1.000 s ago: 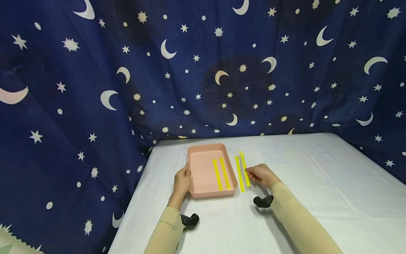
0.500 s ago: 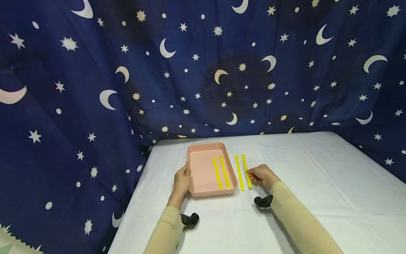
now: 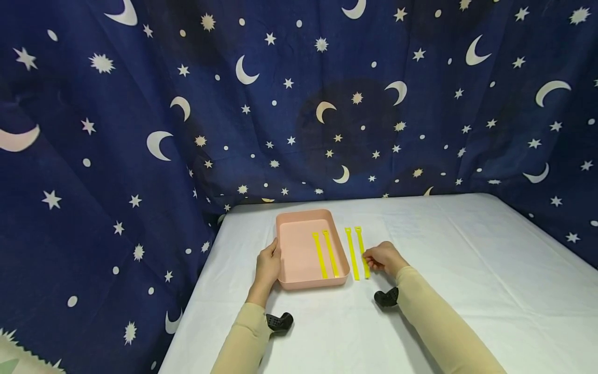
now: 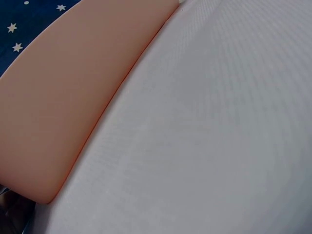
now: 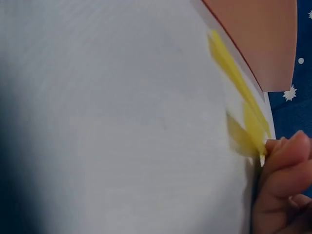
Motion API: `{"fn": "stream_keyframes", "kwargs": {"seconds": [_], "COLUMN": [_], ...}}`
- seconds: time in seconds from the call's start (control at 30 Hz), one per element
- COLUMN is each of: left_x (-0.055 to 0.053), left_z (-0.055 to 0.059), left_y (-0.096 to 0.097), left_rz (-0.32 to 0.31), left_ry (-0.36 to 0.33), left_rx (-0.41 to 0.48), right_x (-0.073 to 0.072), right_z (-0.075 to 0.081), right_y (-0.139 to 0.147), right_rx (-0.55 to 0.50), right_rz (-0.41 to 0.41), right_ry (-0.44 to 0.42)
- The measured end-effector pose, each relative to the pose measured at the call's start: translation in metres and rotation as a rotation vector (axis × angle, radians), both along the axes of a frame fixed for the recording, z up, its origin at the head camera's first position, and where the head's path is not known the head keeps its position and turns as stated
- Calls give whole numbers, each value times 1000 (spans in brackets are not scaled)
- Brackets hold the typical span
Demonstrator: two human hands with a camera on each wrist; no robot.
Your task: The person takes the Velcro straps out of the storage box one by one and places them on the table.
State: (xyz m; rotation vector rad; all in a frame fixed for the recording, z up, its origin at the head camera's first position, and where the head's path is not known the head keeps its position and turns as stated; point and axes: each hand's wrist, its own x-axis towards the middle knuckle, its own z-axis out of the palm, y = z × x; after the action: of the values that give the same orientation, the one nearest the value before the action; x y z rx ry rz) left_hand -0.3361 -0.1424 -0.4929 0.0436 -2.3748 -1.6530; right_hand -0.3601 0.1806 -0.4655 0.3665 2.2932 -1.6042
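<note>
A pink rectangular tray (image 3: 294, 259) lies on the table, and my left hand (image 3: 268, 265) holds its left side with the thumb near the rim. Two yellow cable ties, a left one (image 3: 320, 255) and a right one (image 3: 331, 254), lie lengthwise in the tray's right part. Outside, just right of the tray, another yellow cable tie (image 3: 352, 254) lies roughly parallel. My right hand (image 3: 385, 256) pinches the rightmost yellow cable tie (image 3: 360, 241) by its right edge; each of these has a slotted head at the far end. In the right wrist view, this tie's near end (image 5: 240, 136) looks raised.
A white cloth (image 3: 458, 270) covers the table. Behind and to the left hangs a dark blue curtain (image 3: 280, 124) with moons and stars. A black device sits on each wrist, the left one (image 3: 280, 322) and the right one (image 3: 386, 298).
The rightmost cable tie has shifted slightly right and toward me, away from its neighbour, and now lines up with it. My left hand and the tray stay put.
</note>
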Motion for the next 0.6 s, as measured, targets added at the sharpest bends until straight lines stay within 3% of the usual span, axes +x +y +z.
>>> {"fn": "stream_keyframes", "kwargs": {"seconds": [0.6], "left_x": [0], "left_z": [1], "left_y": [0], "left_rz": [3], "left_ry": [-6], "left_rx": [-11], "right_x": [-2], "right_z": [-5], "right_y": [-5], "right_rx": [75], "right_rz": [-10], "right_ry": [54]}}
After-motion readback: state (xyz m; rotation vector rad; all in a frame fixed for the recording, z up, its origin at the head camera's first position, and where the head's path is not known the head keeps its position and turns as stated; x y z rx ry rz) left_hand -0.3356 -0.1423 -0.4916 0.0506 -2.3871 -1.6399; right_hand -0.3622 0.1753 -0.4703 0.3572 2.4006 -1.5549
